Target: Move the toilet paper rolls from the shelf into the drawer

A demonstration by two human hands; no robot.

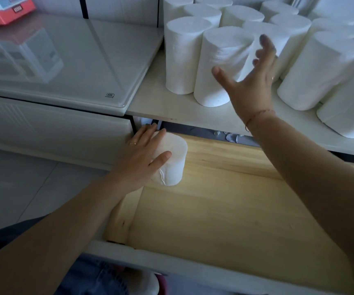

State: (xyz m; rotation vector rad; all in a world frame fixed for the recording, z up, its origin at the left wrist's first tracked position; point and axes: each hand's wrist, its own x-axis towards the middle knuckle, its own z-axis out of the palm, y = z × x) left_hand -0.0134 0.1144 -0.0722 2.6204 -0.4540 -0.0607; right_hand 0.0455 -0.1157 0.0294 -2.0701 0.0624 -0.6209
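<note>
Several white toilet paper rolls (216,64) stand upright, crowded together, on the white shelf (171,107). Below it, the wooden drawer (225,209) is pulled out. One roll (175,160) stands in the drawer's far left corner, and my left hand (144,156) wraps around its left side. My right hand (250,81) hovers with fingers spread just in front of the nearest shelf rolls, holding nothing; it looks slightly blurred.
A glossy white cabinet top (65,60) lies left of the shelf, with a red and white box (5,9) at its far corner. The drawer's white front edge (171,265) is close to my legs. Tiled floor lies at the left.
</note>
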